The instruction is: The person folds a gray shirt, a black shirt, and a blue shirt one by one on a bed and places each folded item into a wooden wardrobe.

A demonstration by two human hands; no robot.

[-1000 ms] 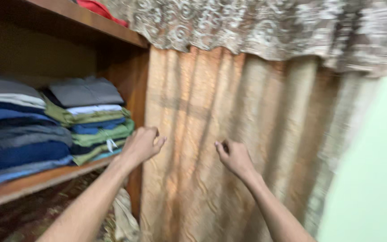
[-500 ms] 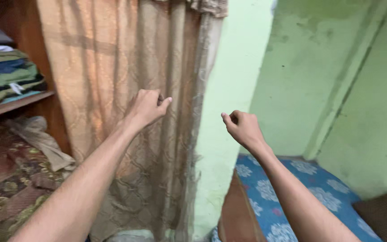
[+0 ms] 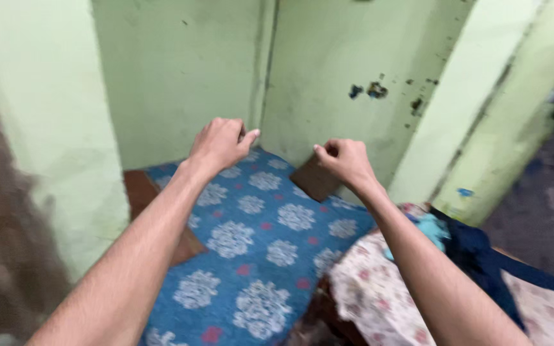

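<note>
The view swings rightward: the shelf of folded clothes and the tan curtain pass out of frame, only a brown blur remaining at the left edge. The blue floral mattress (image 3: 251,250) now fills the lower centre. Above the mattress, the left hand (image 3: 220,144) and right hand (image 3: 346,161) sit closer together than before. A pale floral cloth (image 3: 379,288) and dark garments (image 3: 482,256) appear right of the mattress.
</note>
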